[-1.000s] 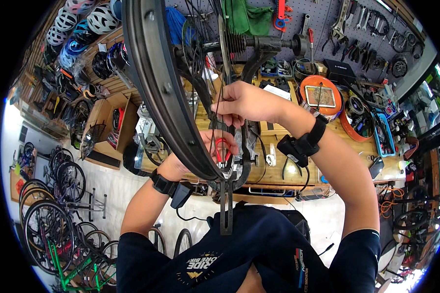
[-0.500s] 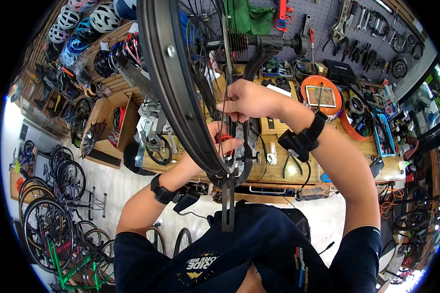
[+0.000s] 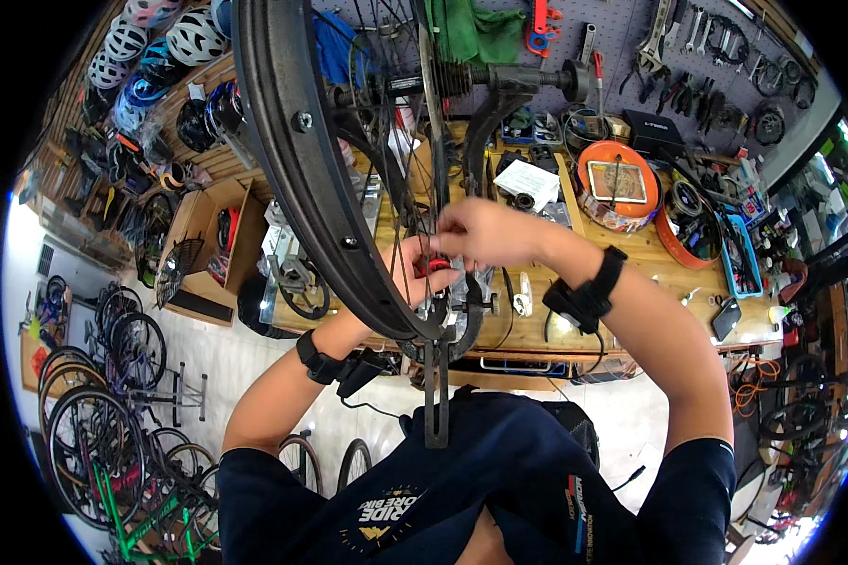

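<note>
A bicycle wheel with a black rim (image 3: 322, 202) stands upright in a dark truing stand (image 3: 488, 121), its spokes running up to the hub and cassette (image 3: 454, 79). At the lower part of the rim, my left hand (image 3: 403, 271) is closed on a small red spoke wrench (image 3: 438, 266) among the spokes. My right hand (image 3: 490, 232) is just above and to the right of it, fingers curled together beside the spokes. Whatever those fingertips pinch is hidden and slightly blurred. Both wrists wear black strapped devices.
Behind the stand is a wooden workbench (image 3: 669, 282) with a white paper (image 3: 528, 183), an orange round tray (image 3: 592, 160), a blue bin (image 3: 742, 256) and a phone (image 3: 726, 320). Tools hang on a pegboard (image 3: 622, 56). A cardboard box (image 3: 243, 212) sits left, bicycles (image 3: 94, 443) beyond it.
My right hand has moved down the spokes towards my left hand, uncovering the paper on the bench. The rim sits farther left in view, its holes lower. My left hand stays at the red wrench.
</note>
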{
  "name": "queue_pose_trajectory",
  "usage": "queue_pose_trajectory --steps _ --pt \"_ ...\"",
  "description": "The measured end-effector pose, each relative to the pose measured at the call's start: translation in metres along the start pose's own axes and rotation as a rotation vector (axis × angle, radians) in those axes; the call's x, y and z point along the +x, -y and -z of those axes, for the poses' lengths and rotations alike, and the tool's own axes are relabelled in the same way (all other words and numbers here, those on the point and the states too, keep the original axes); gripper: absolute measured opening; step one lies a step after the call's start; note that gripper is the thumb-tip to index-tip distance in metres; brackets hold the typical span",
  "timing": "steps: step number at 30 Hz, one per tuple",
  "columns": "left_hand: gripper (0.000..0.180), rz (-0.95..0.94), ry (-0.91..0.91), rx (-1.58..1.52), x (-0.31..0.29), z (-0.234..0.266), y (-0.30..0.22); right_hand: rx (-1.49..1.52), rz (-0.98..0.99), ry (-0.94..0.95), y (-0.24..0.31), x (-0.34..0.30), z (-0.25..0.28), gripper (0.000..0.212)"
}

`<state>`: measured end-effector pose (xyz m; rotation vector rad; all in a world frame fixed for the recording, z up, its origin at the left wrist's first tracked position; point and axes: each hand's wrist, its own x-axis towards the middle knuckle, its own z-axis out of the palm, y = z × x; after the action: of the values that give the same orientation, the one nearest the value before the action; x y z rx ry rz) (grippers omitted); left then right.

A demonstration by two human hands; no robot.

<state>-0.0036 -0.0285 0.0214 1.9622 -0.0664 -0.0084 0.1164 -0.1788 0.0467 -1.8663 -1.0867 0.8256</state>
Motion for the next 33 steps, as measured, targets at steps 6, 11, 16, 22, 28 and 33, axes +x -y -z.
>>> queue_pose_trajectory --steps 6,11,16,22,28,33 --pt "0.034 0.14 0.15 -0.275 -0.006 0.043 0.017 -0.026 0.019 -0.045 -0.001 -0.014 -0.02 0.012" --pt "0.05 -0.117 0.011 -0.15 0.007 0.035 0.011 -0.155 0.217 -0.214 -0.006 -0.023 -0.029 0.013" --pt "0.031 -0.032 0.013 -0.301 0.016 0.019 0.029 -0.198 0.291 -0.291 0.002 -0.033 -0.034 0.013" --pt "0.016 -0.067 -0.051 -0.135 0.021 0.016 0.036 -0.193 0.369 -0.455 0.004 -0.036 -0.045 0.012" --pt "0.024 -0.025 -0.077 -0.217 0.021 0.009 0.033 0.142 -0.013 -0.394 0.007 -0.035 -0.011 0.01" --pt "0.037 0.028 -0.079 -0.349 0.018 0.005 0.031 0.577 0.034 -0.263 -0.002 -0.041 -0.034 0.005"
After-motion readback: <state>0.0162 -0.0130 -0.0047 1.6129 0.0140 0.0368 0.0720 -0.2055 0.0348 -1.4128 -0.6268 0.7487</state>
